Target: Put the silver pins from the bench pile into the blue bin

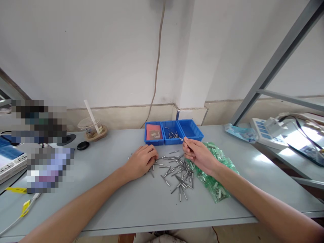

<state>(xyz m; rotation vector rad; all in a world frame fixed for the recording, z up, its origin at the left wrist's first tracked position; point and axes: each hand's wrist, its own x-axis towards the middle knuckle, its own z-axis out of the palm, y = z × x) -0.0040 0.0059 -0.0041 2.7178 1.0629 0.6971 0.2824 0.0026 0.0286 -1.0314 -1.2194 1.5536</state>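
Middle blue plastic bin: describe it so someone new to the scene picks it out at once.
On the long grey table, near the white wall, three open blue plastic bins stand in a row. The one wanted is the middle bin. Unlike its neighbours, it holds a loose cluster of slim metal pins; the left bin holds a flat red item.

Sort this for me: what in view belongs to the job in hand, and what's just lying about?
Likely the job:
- scattered metal pieces at the left hand
- small piece in the right hand
- middle blue bin
- green packaging

Likely just lying about:
- cup with straw
- black oval object
- light-blue packet
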